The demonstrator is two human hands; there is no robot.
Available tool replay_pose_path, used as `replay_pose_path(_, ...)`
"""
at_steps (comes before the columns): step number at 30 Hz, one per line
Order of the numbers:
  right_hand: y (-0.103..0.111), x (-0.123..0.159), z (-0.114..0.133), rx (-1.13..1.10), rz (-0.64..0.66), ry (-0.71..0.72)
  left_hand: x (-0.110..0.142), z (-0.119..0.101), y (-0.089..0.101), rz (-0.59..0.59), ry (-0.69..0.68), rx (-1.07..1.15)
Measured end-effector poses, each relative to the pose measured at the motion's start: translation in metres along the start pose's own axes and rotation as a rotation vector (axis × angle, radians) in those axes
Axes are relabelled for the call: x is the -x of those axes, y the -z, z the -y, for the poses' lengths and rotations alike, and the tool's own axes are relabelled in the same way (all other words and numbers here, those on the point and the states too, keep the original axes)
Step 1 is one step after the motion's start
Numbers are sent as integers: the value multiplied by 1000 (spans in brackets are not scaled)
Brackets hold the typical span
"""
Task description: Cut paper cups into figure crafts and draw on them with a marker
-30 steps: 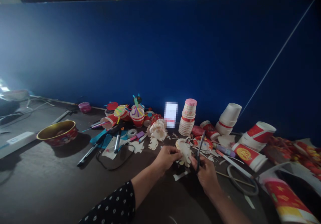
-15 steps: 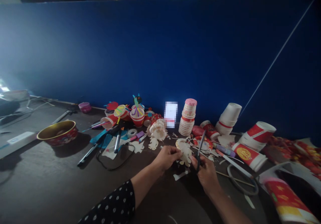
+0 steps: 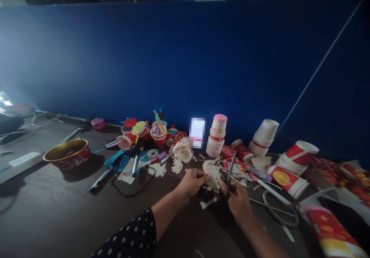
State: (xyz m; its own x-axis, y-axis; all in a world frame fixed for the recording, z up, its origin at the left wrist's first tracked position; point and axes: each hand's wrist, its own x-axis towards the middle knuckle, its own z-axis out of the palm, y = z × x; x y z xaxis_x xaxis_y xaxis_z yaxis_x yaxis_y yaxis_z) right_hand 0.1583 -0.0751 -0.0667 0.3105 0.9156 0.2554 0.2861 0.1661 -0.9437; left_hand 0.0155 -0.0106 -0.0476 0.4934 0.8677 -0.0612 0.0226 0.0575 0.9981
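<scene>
My left hand [image 3: 194, 181] pinches the left edge of a cut paper cup [image 3: 213, 173], its pale wall snipped into petal-like flaps. In my right hand [image 3: 238, 198] is a pair of scissors [image 3: 231, 169], blades pointing up and away from me. The right thumb and fingertips come close to the cup's right edge; whether they touch it I cannot tell. Under the cup lies a white paper scrap [image 3: 209, 203]. Just beyond my left hand stands another cut, frilled paper cup [image 3: 182, 151] with loose scraps beside it.
Stacked paper cups [image 3: 216, 136] stand at the back, with more cups [image 3: 263, 136] to the right. A metal bowl [image 3: 68, 161] sits at left. Markers [image 3: 135, 165], a tape roll [image 3: 152, 153] and decorated cups [image 3: 158, 134] lie between. A grey cable loop [image 3: 295, 217] is at right.
Both hands, the cut cup and the scissors hold nearly the same place. The whole view has shifted very slightly.
</scene>
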Motion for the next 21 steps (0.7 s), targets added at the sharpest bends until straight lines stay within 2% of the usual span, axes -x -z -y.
replay_pose_path(4,-1,0,0,-6,10,7,0,-1,-1,-3,-14,45)
replay_pose_path(14,-2,-1,-7,-9,39,-7,-2,2,-3,-62,-34,-23)
replay_pose_path(21,-4,0,0,-34,69,-16,-1,1,-5,-96,-22,143)
